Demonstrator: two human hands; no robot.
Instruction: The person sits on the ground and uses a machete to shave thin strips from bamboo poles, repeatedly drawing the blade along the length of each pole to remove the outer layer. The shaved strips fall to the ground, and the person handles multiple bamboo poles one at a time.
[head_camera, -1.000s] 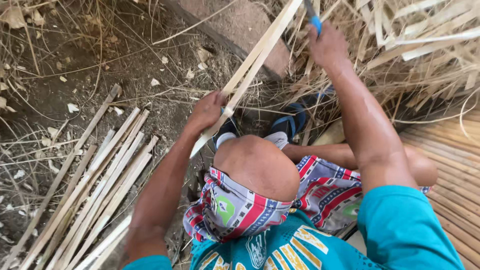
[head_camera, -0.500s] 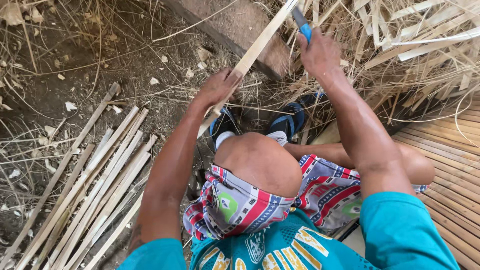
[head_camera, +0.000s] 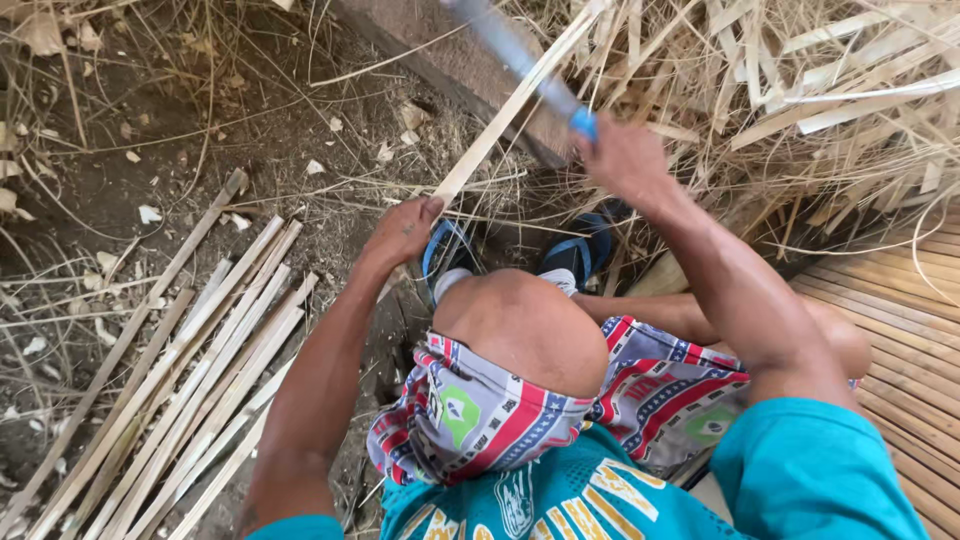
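My left hand (head_camera: 402, 233) grips the lower end of a long pale bamboo strip (head_camera: 510, 108) that slants up and to the right. My right hand (head_camera: 625, 160) is closed on the blue handle of a knife (head_camera: 520, 60). Its blurred blade lies along the strip, pointing up and to the left. My knees and patterned shorts (head_camera: 520, 400) sit below both hands. My feet in blue sandals (head_camera: 575, 250) rest on the ground under the strip.
A row of cut bamboo strips (head_camera: 190, 370) lies on the dirt at the left. A tangled heap of bamboo shavings (head_camera: 800, 90) fills the top right. A woven bamboo mat (head_camera: 910, 340) lies at the right. A stone slab (head_camera: 450, 60) sits beyond the strip.
My right hand has moved down and toward me along the strip, with the knife blade now laid along it. My left hand has slid slightly lower on the strip.
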